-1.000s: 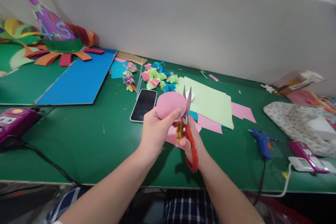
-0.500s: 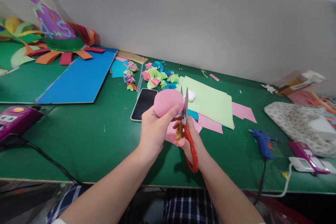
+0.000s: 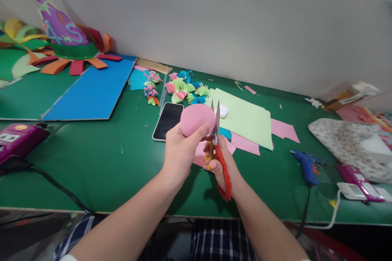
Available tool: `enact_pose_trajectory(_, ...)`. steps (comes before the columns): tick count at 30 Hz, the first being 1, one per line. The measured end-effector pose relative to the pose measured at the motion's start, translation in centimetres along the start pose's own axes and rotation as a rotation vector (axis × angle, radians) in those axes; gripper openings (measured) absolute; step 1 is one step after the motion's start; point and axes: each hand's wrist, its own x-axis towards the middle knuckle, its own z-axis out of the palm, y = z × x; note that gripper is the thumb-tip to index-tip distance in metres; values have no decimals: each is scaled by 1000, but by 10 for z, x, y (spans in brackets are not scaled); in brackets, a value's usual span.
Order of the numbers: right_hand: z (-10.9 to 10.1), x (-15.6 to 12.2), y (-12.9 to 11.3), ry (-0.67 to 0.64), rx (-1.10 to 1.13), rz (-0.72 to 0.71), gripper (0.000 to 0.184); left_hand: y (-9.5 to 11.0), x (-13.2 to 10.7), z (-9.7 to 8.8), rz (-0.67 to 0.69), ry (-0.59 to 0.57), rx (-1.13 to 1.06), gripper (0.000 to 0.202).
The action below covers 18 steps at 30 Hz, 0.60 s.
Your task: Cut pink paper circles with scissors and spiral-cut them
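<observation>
My left hand pinches a rounded piece of pink paper and holds it up above the green table. My right hand grips orange-handled scissors, blades pointing up along the pink piece's right edge. A loose pink offcut hangs or lies just below the hands.
A phone lies face up left of the hands. Light green sheets and pink scraps lie behind, near small paper flowers. A blue glue gun sits right. A blue board, purple cone hat and purple device stand left.
The pink piece has turned slightly in my left hand and the scissor blades have closed a little along its edge. Both hands stay in nearly the same place.
</observation>
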Motion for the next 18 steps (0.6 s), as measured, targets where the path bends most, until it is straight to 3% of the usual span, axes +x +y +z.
enact_pose_trajectory(18, 0, 0, 6, -22, 4, -2, 88, 1, 0, 0, 12, 17, -11, 29)
